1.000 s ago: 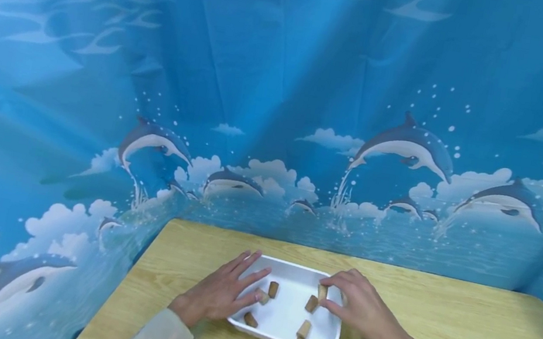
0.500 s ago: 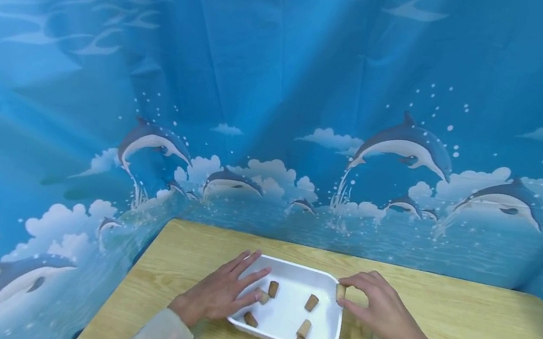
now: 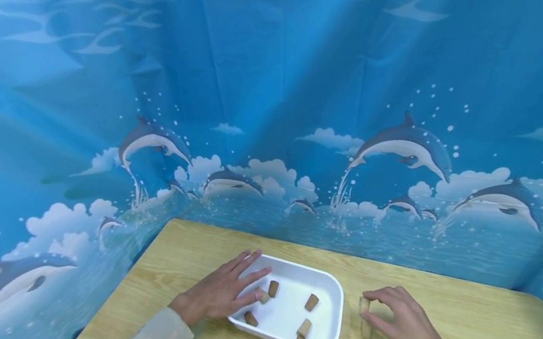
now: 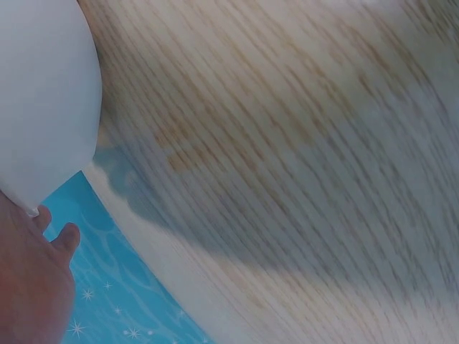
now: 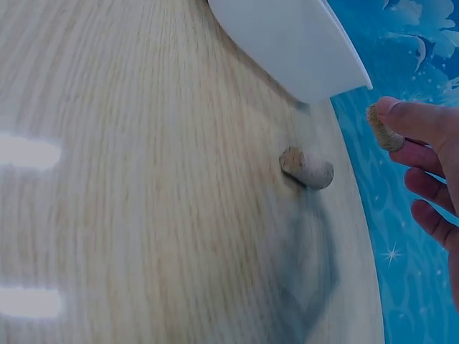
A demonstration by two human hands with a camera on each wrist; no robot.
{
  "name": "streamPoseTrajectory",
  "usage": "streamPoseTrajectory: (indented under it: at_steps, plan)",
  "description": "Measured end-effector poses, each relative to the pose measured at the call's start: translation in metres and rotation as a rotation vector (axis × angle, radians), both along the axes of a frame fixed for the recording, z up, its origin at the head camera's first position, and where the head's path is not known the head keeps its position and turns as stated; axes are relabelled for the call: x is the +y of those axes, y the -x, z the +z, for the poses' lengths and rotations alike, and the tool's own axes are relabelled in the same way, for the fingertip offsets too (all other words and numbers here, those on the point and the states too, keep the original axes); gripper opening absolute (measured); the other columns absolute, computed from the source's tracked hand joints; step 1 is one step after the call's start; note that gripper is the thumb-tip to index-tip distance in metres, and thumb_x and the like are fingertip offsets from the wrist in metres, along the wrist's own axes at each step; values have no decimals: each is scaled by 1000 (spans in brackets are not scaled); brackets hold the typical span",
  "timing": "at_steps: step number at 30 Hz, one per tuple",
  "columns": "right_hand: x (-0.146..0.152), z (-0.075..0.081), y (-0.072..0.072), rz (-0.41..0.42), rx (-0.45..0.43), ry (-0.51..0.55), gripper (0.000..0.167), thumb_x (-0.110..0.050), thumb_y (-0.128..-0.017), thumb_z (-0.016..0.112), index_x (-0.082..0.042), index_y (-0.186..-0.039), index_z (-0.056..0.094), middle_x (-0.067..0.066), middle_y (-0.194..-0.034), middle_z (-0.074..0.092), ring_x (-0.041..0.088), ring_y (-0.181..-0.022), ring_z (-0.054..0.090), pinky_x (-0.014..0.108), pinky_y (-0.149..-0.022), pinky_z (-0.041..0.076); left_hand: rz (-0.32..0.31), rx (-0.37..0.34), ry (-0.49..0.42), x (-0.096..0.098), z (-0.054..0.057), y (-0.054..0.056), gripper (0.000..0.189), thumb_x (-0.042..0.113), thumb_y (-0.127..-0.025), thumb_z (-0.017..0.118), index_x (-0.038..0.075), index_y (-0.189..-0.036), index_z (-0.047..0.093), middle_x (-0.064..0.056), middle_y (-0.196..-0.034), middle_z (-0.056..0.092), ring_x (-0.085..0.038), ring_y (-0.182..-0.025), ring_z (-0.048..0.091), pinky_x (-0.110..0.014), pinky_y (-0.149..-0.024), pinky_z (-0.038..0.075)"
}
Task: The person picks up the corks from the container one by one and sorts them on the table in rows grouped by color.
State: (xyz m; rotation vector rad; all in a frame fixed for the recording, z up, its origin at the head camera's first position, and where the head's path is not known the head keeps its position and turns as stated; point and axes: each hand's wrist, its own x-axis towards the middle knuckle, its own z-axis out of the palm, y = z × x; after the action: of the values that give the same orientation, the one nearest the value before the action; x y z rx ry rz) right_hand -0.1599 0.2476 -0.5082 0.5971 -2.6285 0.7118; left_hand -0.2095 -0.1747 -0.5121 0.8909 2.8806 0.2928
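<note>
My right hand [image 3: 404, 324] pinches a pale cork stopper [image 3: 363, 305] between thumb and index finger, to the right of the white tray [image 3: 339, 305]. The right wrist view shows this held cork [image 5: 385, 130] raised above the table, with the other fingers loosely bent. Below it a second cork [image 5: 307, 169] lies on its side on the wood. My left hand [image 3: 222, 292] spreads its straight fingers over the tray's left side. Its thumb tip is right at a pale cork [image 3: 262, 295]. Brown corks [image 3: 311, 302] lie about the tray floor, several in all.
The wood-grain table [image 3: 480, 333] extends to the right of the tray. Behind it hangs a blue curtain [image 3: 281, 106] printed with dolphins. The table's left edge slopes down close to my left forearm.
My right hand has carried the pinched cork from over the tray, across its right rim, to above the table at the right. My left hand has stayed put.
</note>
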Motion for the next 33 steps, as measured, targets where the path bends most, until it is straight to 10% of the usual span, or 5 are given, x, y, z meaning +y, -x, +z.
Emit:
streamPoseTrajectory:
  at_steps: [33]
  plan:
    - [37, -44, -24, -80, -11, -57, 38, -23, -78, 98, -25, -113, 84, -15, -108, 77, 9, -101, 69, 40, -85, 65, 3, 4, -3, 1, 0, 0, 61, 59, -115, 37, 36, -172, 34, -6, -185, 14, -34, -171, 14, -63, -133, 31]
